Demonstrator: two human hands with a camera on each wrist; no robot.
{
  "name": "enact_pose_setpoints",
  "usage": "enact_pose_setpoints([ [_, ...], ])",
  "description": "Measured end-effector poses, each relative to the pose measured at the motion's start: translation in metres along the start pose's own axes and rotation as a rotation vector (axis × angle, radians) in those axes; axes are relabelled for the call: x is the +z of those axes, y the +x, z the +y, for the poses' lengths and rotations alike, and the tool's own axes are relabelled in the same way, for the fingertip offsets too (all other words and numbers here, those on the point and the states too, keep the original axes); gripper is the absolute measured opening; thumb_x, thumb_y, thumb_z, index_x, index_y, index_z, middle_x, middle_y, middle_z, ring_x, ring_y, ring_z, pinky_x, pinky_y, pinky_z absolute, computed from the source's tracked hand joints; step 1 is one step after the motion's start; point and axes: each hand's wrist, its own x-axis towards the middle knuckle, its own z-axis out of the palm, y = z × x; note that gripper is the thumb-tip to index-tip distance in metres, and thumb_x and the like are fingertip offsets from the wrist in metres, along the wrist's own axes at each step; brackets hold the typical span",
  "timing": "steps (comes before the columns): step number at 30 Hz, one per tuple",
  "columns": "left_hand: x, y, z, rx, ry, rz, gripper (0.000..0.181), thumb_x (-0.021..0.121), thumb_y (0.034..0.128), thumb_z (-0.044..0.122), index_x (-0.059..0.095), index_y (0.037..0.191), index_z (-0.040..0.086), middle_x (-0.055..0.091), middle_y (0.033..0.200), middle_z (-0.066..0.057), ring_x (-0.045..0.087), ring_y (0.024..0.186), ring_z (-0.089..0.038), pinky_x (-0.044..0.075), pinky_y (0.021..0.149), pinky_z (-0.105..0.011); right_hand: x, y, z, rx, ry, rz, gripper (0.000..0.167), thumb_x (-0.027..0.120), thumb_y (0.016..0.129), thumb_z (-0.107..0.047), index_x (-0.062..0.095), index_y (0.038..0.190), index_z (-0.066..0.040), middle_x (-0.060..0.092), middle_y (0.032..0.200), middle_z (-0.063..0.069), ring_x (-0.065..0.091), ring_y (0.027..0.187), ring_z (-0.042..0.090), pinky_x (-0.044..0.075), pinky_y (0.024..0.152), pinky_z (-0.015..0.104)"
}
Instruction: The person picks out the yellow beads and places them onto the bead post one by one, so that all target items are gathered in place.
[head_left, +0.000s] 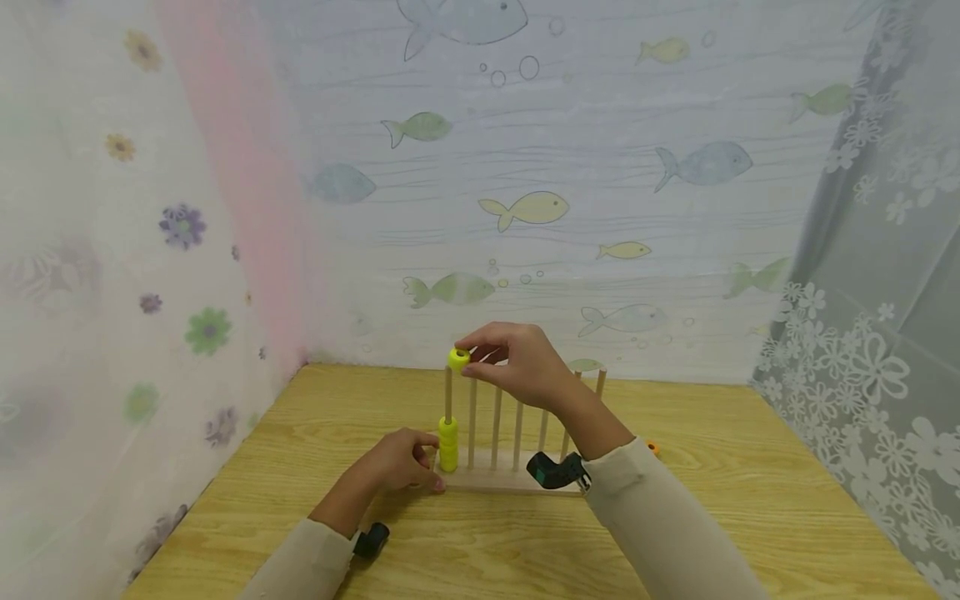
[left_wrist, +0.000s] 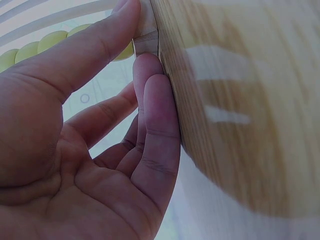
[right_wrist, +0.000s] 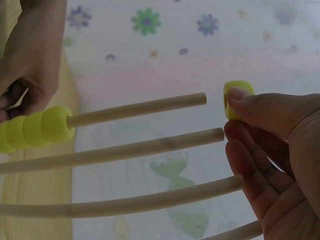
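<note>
My right hand [head_left: 525,362] pinches a yellow bead [right_wrist: 238,100] between thumb and fingers. In the right wrist view the bead is just beyond the tip of the end peg [right_wrist: 145,108], apart from it, with its hole toward the peg. Several yellow beads [head_left: 447,446] are stacked low on that leftmost peg. My left hand [head_left: 401,461] grips the left end of the pegged rack's wooden base [head_left: 487,478]. In the left wrist view its thumb lies on the base's end [left_wrist: 146,42], with fingertips at the side and by the table.
More upright wooden pegs [head_left: 495,429] stand in a row right of the end peg; the right forearm hides some. An orange bead [head_left: 653,449] lies behind the right sleeve. The wood-grain table [head_left: 510,550] meets a fish-patterned curtain [head_left: 525,275] at the back.
</note>
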Motion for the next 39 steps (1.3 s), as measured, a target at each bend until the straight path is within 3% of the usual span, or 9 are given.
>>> enact_pose_setpoints([
  [12,-0.0005,0.0002,0.0017,-0.001,0.003,0.007,0.077,0.094,0.0766,0.026,0.061,0.143,0.005,0.062,0.087,-0.005,0.055,0.069,-0.016,0.044,0.058,-0.030,-0.0003,0.0018,-0.0010,0.075,-0.074,0.049,0.024,0.082,0.092,-0.025,0.079,0.115,-0.020,0.074,0.112,-0.009,0.068,0.097,0.009,0.057,0.085,0.031],
  [20,0.0007,-0.0021,0.0045,-0.011,-0.005,0.014,0.077,0.095,0.0757,0.024,0.062,0.142,0.005,0.062,0.088,-0.006,0.055,0.070,-0.017,0.044,0.059,-0.031,-0.0031,0.0014,0.0004,0.133,-0.104,0.016,0.025,0.081,0.092,-0.024,0.079,0.116,-0.019,0.074,0.114,-0.007,0.067,0.101,0.017,0.056,0.087,0.036],
  [26,0.0004,-0.0018,0.0037,-0.003,-0.003,0.018,0.077,0.095,0.0760,0.024,0.062,0.143,0.006,0.062,0.089,-0.005,0.055,0.071,-0.017,0.044,0.058,-0.031,-0.0041,0.0003,-0.0002,0.139,-0.087,0.001,0.023,0.077,0.092,-0.019,0.078,0.115,-0.016,0.073,0.112,-0.004,0.067,0.102,0.023,0.057,0.087,0.037],
  [31,0.0001,-0.0019,0.0034,0.004,-0.002,0.013,0.077,0.094,0.0768,0.025,0.061,0.144,0.006,0.062,0.089,-0.005,0.055,0.071,-0.017,0.044,0.059,-0.031,-0.0043,-0.0007,-0.0019,0.135,-0.063,-0.008,0.021,0.076,0.091,-0.016,0.078,0.112,-0.016,0.073,0.109,-0.004,0.065,0.097,0.017,0.058,0.088,0.044],
  [39,0.0002,-0.0014,0.0022,0.006,0.003,0.010,0.077,0.095,0.0758,0.026,0.062,0.143,0.006,0.062,0.088,-0.005,0.056,0.071,-0.017,0.044,0.058,-0.030,0.0005,0.0013,-0.0033,0.115,-0.066,0.012,0.022,0.080,0.093,-0.022,0.079,0.114,-0.018,0.075,0.112,-0.007,0.069,0.101,0.019,0.057,0.088,0.041],
])
